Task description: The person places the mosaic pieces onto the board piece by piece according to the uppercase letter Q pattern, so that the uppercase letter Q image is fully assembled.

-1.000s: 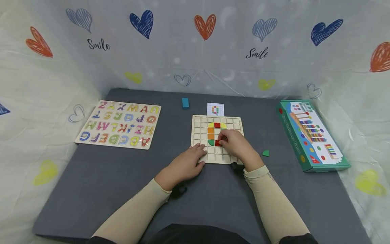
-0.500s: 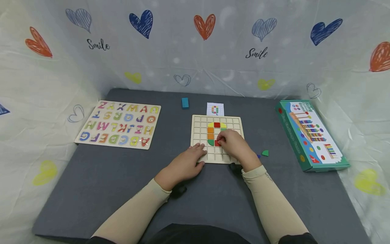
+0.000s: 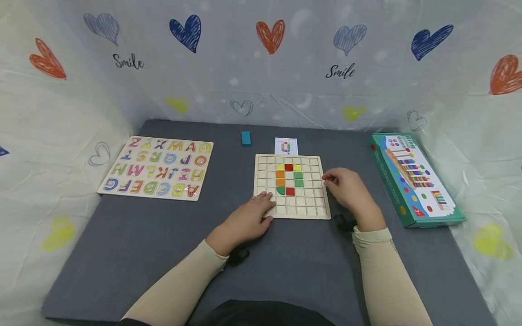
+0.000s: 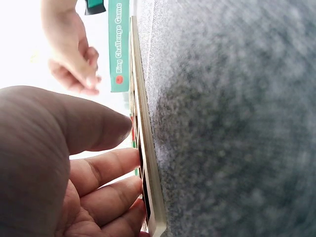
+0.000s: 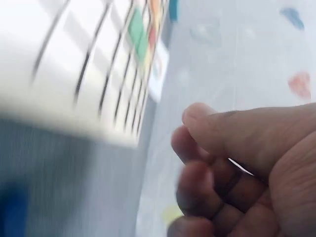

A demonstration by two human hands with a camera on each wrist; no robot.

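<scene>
A wooden grid board (image 3: 311, 203) lies in the middle of the dark table. Its cells hold a ring of coloured tiles: orange tiles (image 3: 280, 178) on the left, green tiles (image 3: 299, 179) on the right, yellow ones at the top, and a red tile (image 3: 290, 191) at the bottom. My left hand (image 3: 244, 222) rests its fingers on the board's lower left part. Just off the board's right edge hovers my right hand (image 3: 350, 192), loosely curled; in the right wrist view nothing shows between thumb and index finger. A small pattern card (image 3: 286, 146) touches the board's far edge.
An alphabet board (image 3: 157, 170) lies at the left. A green game box (image 3: 420, 181) stands at the right. A blue block (image 3: 246, 138) sits behind the grid board. At the lower left of the right wrist view is a blurred blue piece (image 5: 15, 212).
My right hand has let go of the red tile and moved right, off the board. It now covers the loose green piece beside the board. My left hand has stayed put.
</scene>
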